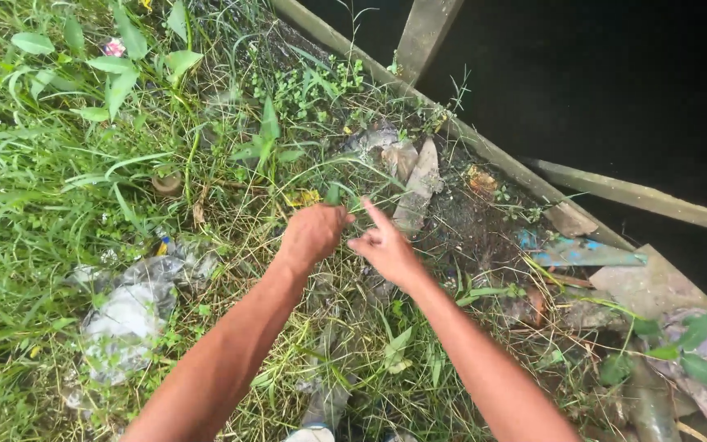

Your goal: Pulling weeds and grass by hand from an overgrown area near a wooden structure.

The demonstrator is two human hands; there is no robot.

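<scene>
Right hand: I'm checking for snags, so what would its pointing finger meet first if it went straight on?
The right hand points up and away, toward the flat grey stone lying in the grass. That stone looks first in line, though thin grass blades cross between and depth is unclear.

Crinkled glossy plastic bag (128, 315) (dirty), rough weathered wood plank (484, 147), matt grass (34, 188).

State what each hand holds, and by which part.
The left hand is fisted round green grass blades near their base; the right hand holds nothing visible.
</scene>
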